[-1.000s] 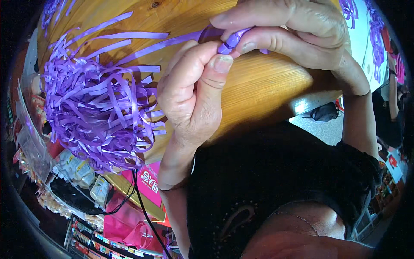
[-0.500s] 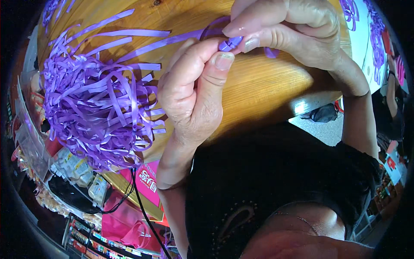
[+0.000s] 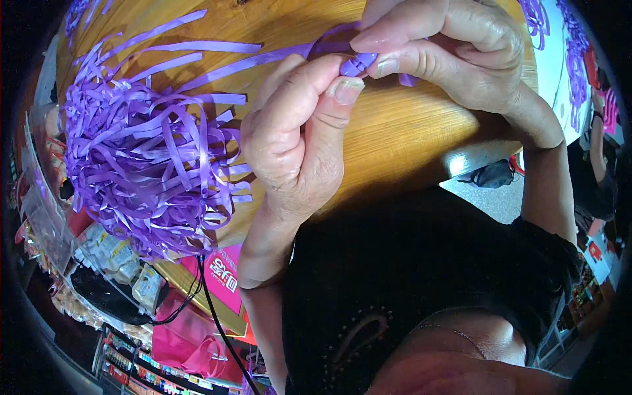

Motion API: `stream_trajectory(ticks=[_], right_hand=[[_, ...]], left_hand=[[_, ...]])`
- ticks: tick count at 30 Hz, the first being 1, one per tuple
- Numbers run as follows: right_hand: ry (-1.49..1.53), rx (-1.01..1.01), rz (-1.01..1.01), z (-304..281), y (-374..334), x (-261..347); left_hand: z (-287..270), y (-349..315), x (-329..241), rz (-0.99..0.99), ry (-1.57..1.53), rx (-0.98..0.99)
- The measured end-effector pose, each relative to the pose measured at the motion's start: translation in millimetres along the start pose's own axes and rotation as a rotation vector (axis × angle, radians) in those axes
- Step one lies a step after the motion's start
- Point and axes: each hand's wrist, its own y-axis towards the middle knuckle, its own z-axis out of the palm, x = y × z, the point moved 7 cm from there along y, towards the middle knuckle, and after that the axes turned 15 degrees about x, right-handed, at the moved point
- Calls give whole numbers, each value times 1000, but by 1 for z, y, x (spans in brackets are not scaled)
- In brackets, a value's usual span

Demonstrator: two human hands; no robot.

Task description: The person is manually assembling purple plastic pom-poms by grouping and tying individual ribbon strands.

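Between my two hands is a small rolled bit of purple ribbon (image 3: 357,64). My left hand (image 3: 299,125) pinches its lower end with thumb and forefinger. Thumb and forefinger of my right hand (image 3: 447,52) close on its upper end. A longer purple strip (image 3: 266,59) runs behind my left fingers along the table, and a short piece of ribbon shows below my right thumb. To the left of my left hand lies a big loose heap of cut purple ribbons (image 3: 145,158), several strips sticking out toward the far side.
The wooden table (image 3: 408,131) has a curved near edge close to my body. More purple ribbons (image 3: 576,79) hang over a white surface at the far right. A black cord (image 3: 220,322), a pink bag (image 3: 187,342) and a pink box (image 3: 227,270) are below the table's left edge.
Both hands have shifted slightly to the right together with the rolled ribbon, which is turned a little between the fingertips. The ribbon heap stays about where it was.
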Motion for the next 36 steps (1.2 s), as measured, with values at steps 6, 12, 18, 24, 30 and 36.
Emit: stream_trajectory(ticks=[6, 12, 18, 24, 30, 36], right_hand=[[-312, 57, 8, 3, 0, 8], [-205, 47, 40, 4, -2, -1], [306, -62, 47, 1, -6, -9], [194, -36, 50, 1, -6, -5], [-87, -5, -53, 6, -5, -4], [-51, 25, 145, 4, -2, -3]], left_hand=[[1, 1, -2, 20, 15, 2], [0, 2, -5, 26, 30, 16], [-1, 1, -4, 6, 32, 19], [1, 3, -5, 88, 10, 14], [0, 2, -5, 38, 49, 25], [0, 0, -3, 23, 60, 26]])
